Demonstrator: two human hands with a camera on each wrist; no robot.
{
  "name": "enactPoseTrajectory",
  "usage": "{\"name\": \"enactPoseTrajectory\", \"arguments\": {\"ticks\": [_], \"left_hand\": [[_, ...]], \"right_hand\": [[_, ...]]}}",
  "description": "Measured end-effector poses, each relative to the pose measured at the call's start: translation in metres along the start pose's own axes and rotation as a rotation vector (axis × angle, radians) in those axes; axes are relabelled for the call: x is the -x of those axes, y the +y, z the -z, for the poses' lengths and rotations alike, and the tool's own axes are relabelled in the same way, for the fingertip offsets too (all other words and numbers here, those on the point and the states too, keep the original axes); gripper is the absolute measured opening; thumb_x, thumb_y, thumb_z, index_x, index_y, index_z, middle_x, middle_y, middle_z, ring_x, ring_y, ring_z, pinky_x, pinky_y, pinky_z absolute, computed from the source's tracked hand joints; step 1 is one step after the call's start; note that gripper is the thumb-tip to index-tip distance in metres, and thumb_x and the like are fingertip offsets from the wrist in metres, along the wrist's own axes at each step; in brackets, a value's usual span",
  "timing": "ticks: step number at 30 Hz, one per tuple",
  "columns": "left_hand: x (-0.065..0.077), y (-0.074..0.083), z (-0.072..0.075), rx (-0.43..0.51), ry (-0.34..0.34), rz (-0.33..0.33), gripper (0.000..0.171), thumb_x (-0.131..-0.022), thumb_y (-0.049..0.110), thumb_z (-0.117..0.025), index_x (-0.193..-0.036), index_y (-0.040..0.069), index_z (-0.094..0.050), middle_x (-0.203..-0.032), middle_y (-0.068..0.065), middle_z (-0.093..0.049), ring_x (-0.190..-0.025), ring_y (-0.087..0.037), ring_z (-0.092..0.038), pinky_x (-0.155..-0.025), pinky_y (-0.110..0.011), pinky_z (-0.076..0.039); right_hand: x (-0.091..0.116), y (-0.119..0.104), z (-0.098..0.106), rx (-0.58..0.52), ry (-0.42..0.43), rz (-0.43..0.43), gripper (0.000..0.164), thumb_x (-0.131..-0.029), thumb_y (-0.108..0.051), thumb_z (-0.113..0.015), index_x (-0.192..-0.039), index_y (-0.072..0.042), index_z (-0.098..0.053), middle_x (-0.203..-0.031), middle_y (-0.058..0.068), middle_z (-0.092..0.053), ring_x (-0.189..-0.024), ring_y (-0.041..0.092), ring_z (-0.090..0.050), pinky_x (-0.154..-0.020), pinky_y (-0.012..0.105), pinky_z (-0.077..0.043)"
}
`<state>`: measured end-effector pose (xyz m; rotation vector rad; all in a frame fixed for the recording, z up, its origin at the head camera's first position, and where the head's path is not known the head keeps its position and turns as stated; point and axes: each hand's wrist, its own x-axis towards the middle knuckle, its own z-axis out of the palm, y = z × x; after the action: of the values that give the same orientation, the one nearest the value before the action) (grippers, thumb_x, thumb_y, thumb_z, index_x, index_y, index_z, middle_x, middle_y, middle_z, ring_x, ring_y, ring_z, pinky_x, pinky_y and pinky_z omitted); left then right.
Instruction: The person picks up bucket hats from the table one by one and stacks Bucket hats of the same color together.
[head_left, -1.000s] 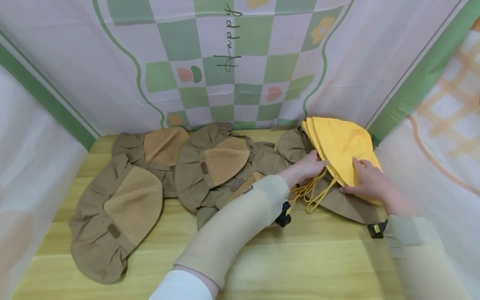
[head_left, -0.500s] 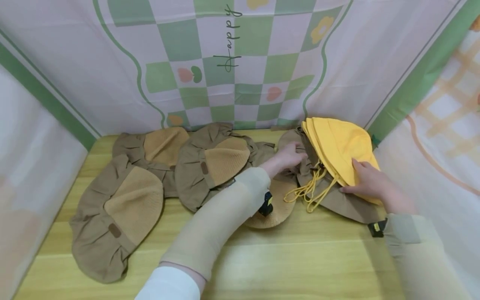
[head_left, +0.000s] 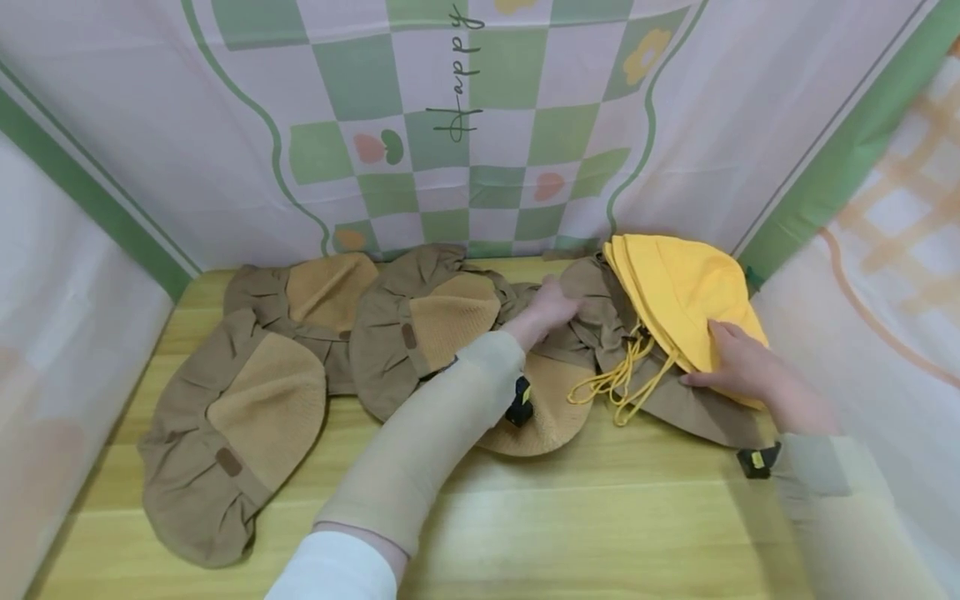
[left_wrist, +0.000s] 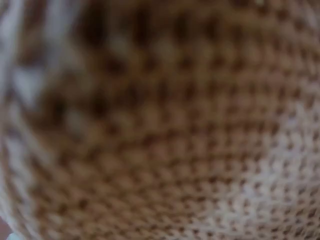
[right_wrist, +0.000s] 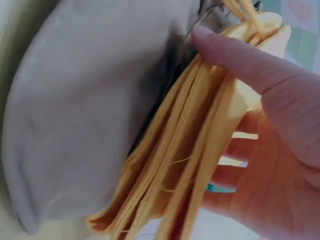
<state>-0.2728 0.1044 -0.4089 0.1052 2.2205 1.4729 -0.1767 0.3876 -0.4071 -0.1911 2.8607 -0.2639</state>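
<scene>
Several yellow sun hats [head_left: 690,292] are nested in a stack at the right, with yellow chin cords [head_left: 618,383] trailing from them. The right hand [head_left: 742,362] holds this stack, its thumb [right_wrist: 240,55] across the brim edges and its fingers behind in the right wrist view. A brown brim [head_left: 705,408] shows beneath the stack. The left hand [head_left: 551,304] is at the gathered brown brim of a hat with a tan knitted crown [head_left: 555,400]; I cannot tell whether it pinches the cloth. Blurred tan knit [left_wrist: 175,150] fills the left wrist view.
More brown hats with tan knitted crowns lie to the left: one in front [head_left: 232,425], one behind it [head_left: 330,292], and one mid-table [head_left: 453,321]. They rest on a wood-grain table [head_left: 600,517]. A checked cloth wall [head_left: 502,75] stands behind, with white cloth at both sides.
The left hand has moved left, away from the yellow hats and their cords, over the brown brim to its far side. The right hand has stayed on the yellow stack.
</scene>
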Motion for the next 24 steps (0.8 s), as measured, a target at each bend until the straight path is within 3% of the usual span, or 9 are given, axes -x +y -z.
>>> {"name": "enactPoseTrajectory", "arguments": {"ticks": [4,8,10,15,24], "left_hand": [[-0.002,-0.003,0.003,0.051,-0.002,0.017,0.067,-0.104,0.03,-0.054,-0.159,0.008,-0.022,-0.164,-0.011,-0.028,-0.151,-0.026,-0.03,-0.122,-0.041,-0.032],[-0.001,-0.003,0.002,0.102,-0.053,-0.003,0.054,-0.104,0.032,-0.053,-0.151,0.007,-0.042,-0.147,-0.014,-0.052,-0.135,-0.028,-0.052,-0.112,-0.041,-0.044],[0.0,-0.001,0.0,0.167,-0.098,-0.026,0.049,-0.105,0.029,-0.052,-0.148,0.006,-0.046,-0.139,-0.016,-0.058,-0.127,-0.029,-0.059,-0.106,-0.041,-0.049],[0.002,0.002,-0.005,0.34,-0.159,-0.051,0.041,-0.106,0.023,-0.051,-0.142,0.003,-0.051,-0.132,-0.019,-0.062,-0.12,-0.033,-0.063,-0.099,-0.041,-0.054],[0.013,0.002,0.004,0.409,-0.059,-0.057,0.035,-0.105,0.019,-0.052,-0.138,0.01,-0.058,-0.127,-0.015,-0.065,-0.112,-0.029,-0.067,-0.088,-0.035,-0.058]], "right_hand": [[0.006,-0.013,0.001,-0.041,0.106,0.059,0.114,-0.082,-0.037,-0.081,-0.147,0.024,-0.01,-0.143,0.052,-0.023,-0.127,0.067,-0.029,-0.106,0.071,-0.029],[0.006,-0.035,0.002,-0.055,0.293,0.194,0.108,-0.074,-0.02,-0.086,-0.148,0.021,-0.018,-0.141,0.051,-0.029,-0.127,0.065,-0.03,-0.104,0.072,-0.027],[0.004,-0.047,0.003,-0.053,0.334,0.217,0.105,-0.073,-0.015,-0.086,-0.149,0.018,-0.021,-0.142,0.051,-0.028,-0.126,0.067,-0.03,-0.103,0.074,-0.027],[-0.003,-0.063,0.003,-0.025,0.259,0.147,0.098,-0.083,-0.01,-0.078,-0.154,0.009,-0.014,-0.149,0.049,-0.016,-0.127,0.072,-0.024,-0.095,0.08,-0.031],[-0.017,-0.046,-0.002,0.054,0.309,0.172,0.094,-0.084,0.001,-0.071,-0.155,0.005,-0.009,-0.148,0.046,-0.018,-0.12,0.071,-0.032,-0.077,0.077,-0.044]]}}
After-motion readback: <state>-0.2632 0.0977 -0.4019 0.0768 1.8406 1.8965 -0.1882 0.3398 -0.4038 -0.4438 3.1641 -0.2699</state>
